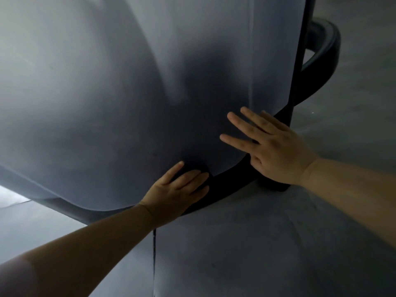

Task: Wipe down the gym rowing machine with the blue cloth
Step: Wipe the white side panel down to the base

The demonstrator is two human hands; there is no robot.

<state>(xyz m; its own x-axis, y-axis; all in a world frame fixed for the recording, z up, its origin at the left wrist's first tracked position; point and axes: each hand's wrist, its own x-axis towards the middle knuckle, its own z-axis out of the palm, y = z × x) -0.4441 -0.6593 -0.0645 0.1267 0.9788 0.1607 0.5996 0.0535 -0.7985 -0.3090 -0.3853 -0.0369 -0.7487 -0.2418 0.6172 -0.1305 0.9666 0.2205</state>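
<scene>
I am looking up close at the rowing machine's big smooth grey-blue moulded housing, which is filling most of the view and bulging toward me. Behind it, at the right edge, pale grey floor is showing. A thick black curved frame tube is running along the housing's lower edge and looping up round its right edge. Below the tube, a flat grey area with a dark seam is spreading out; I cannot tell whether it is floor or another cover.

The right hand is lying flat on the housing near its lower right edge, its fingers straight and spread apart, the heel over the tube. The left hand is resting at the housing's lower edge where it meets the tube, its fingers fairly straight and close together, gripping nothing.

The blue cloth is not showing anywhere here; both palms look bare against the plastic.

I am judging that the wiping itself is waiting on the cloth. To do it well, I would be fetching the cloth into one hand, bracing with the other, and working in overlapping passes down toward the lower edge, then following the groove between housing and tube, where grime probably gathers.
</scene>
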